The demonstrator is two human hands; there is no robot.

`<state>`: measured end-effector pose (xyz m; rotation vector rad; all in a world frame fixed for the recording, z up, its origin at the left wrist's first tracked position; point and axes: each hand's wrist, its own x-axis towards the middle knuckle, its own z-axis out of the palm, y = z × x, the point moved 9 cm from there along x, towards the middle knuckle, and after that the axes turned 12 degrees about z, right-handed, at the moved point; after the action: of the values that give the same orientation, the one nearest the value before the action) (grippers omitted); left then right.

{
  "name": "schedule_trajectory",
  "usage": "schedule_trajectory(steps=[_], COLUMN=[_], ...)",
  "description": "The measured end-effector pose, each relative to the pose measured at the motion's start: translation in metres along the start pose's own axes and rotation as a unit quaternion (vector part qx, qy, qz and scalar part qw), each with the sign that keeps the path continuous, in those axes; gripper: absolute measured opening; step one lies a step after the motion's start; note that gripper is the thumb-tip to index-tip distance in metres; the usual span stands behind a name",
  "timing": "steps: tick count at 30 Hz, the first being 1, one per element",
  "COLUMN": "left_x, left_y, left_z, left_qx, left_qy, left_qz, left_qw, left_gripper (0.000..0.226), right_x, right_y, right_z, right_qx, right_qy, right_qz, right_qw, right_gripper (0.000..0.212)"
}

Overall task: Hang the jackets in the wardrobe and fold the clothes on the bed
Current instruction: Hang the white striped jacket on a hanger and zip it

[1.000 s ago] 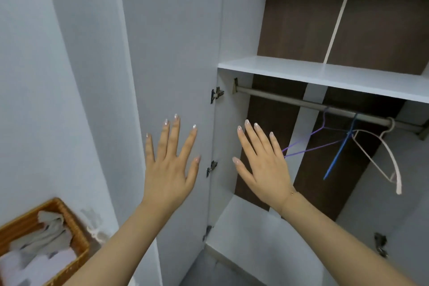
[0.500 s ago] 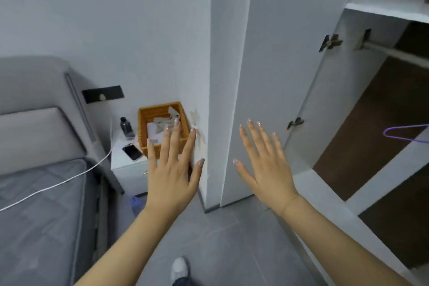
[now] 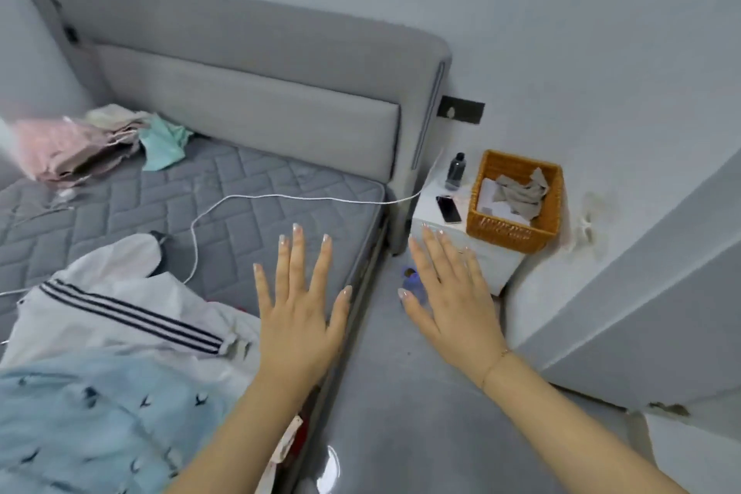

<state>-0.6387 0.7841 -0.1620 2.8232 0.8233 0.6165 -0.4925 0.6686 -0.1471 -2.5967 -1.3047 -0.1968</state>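
Both hands, the left hand (image 3: 298, 317) and right hand (image 3: 453, 305), are hovering empty with fingers spread, while a soft, light white jacket (image 3: 120, 313) is lying crumpled on the bed (image 3: 260, 221), probably best gripped at its shoulders.

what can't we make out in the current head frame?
- Pile of clothes at the far side of the bed: motion-blurred, cut by the left edge; garment count unclear.
- Light blue garment: cut by the bottom-left edge.
- Wicker basket contents: too small to identify.
- Blue thing on the floor: partly hidden by the right hand.
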Motion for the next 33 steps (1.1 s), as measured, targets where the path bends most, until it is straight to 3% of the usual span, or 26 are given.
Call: schedule_trajectory(steps=[7,13,20,29,33], left_x=[-0.075,-0.135,-0.173,-0.202,-0.202], left_y=[-0.194,-0.309,-0.396,-0.486,-0.522], left_z=[-0.032,-0.034,-0.015,0.051,0.1], left_qx=[0.025,0.006,-0.011,-0.073,-0.107], left_qy=[-0.003,0.001,0.008,0.044,0.059], left_qz=[-0.173,-0.312,-0.423,-0.567,-0.634], left_qw=[0.985,0.95,0.906,0.82,0.764], left_gripper=[0.066,0.067,0.062,0.059,0.057], right_x=[0.043,0.057,0.076,0.145,0.177], right_y=[-0.202,-0.327,-0.413,-0.502,-0.554], right_z=[0.081,0.142,0.224,0.376,0.467], right_qx=[0.016,0.051,0.044,0.063,0.064], right_qy=[-0.081,-0.136,-0.222,-0.363,-0.403], right_qz=[-0.144,-0.214,-0.306,-0.36,-0.374], right_qw=[0.986,0.966,0.925,0.857,0.833], right_gripper=[0.066,0.064,0.062,0.059,0.064])
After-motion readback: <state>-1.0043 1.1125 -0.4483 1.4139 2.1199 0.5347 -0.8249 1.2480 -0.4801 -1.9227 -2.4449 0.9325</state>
